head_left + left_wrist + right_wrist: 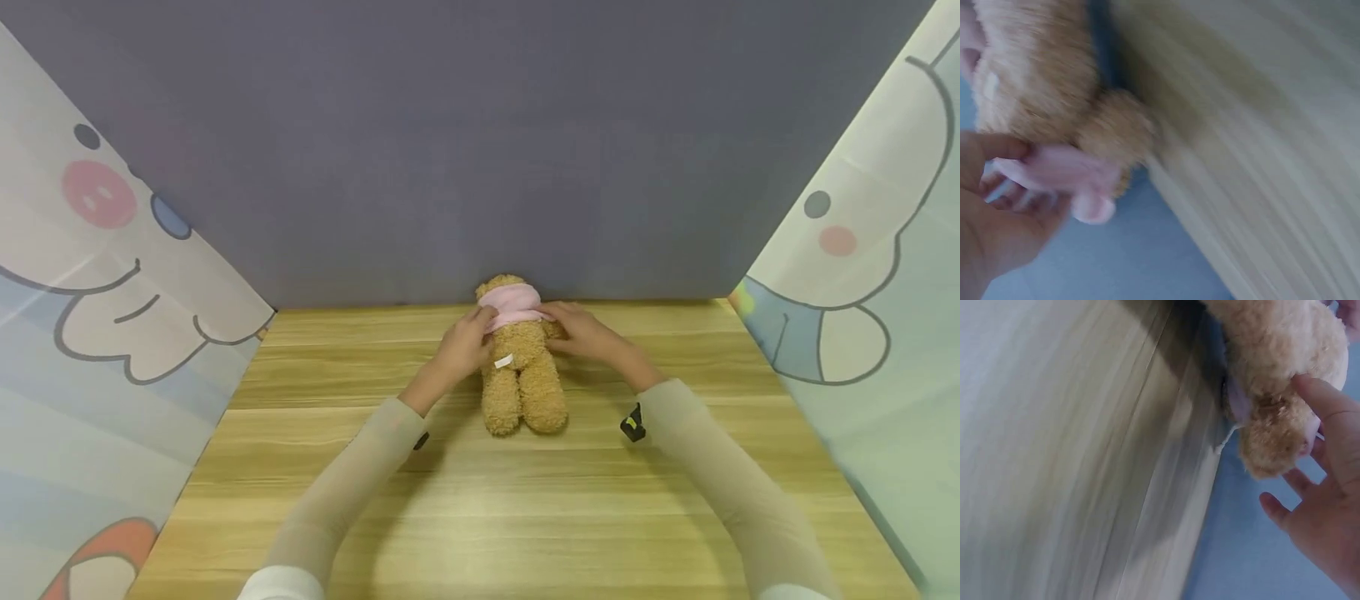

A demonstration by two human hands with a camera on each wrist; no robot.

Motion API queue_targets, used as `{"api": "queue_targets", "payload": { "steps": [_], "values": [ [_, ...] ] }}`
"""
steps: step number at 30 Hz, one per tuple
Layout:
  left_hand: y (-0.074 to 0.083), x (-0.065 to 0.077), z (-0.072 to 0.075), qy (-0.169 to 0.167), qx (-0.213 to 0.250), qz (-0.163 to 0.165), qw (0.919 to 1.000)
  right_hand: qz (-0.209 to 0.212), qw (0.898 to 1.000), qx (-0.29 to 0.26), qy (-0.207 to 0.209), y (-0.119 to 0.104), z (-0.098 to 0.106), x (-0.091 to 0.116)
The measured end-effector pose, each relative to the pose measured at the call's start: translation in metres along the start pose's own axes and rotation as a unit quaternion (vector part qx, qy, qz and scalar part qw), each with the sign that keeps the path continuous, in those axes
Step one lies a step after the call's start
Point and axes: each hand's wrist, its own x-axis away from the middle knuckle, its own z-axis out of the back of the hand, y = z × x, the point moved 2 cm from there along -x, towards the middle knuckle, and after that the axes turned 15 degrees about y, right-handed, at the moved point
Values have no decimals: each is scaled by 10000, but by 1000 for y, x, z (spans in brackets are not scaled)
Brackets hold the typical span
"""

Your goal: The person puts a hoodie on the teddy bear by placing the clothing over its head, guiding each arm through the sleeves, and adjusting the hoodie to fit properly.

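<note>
A light-brown teddy bear (522, 379) lies on the wooden table, legs toward me and a small white tag on its lower body. A pink garment (510, 302) is bunched around its upper body, just below the head. My left hand (463, 340) is at the garment's left side; in the left wrist view, its thumb and fingers pinch the pink cloth (1063, 167). On the other side, my right hand (588, 333) touches the bear near its arm (1272, 440), thumb against the fur and other fingers loosely spread beside the pink cloth.
A grey panel (480, 167) rises along the table's (495, 517) far edge, close behind the bear's head. Cartoon-printed sheets hang at the left (112, 275) and right (840, 275). Black wrist devices show beneath both sleeves.
</note>
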Motion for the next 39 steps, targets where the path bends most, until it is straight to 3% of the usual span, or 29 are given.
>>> {"api": "queue_targets", "payload": {
  "steps": [5, 9, 13, 17, 22, 26, 30, 36, 39],
  "values": [
    [15, -12, 5, -362, -566, 70, 9977, 29, 9999, -132, 4, -10, -10, -12],
    [25, -19, -1, -861, -1310, -43, 9876, -139, 9988, -433, -159, -20, -18, -20],
    [27, -21, -8, -1186, -1702, 132, 9782, 272, 9996, -92, -4, -25, -23, -26],
    [22, -24, -7, -1148, -1783, 316, 9767, 680, 9948, 690, 308, -22, -18, -28],
    [13, -20, -3, -908, -1646, 444, 9812, 470, 9911, 1118, 543, -14, -6, -22],
    [9, -12, -1, -571, -1705, 82, 9837, 427, 9946, 767, 550, -17, -11, -17],
    [9, -8, -2, -138, -1955, -346, 9800, 101, 9942, 560, 910, -33, -17, -14],
    [14, -5, -6, -407, -2683, -732, 9597, -483, 9920, 773, 868, -55, -42, -18],
    [17, -1, -7, -628, -2615, -767, 9601, -605, 9925, 734, 773, -52, -53, -16]
  ]
}}
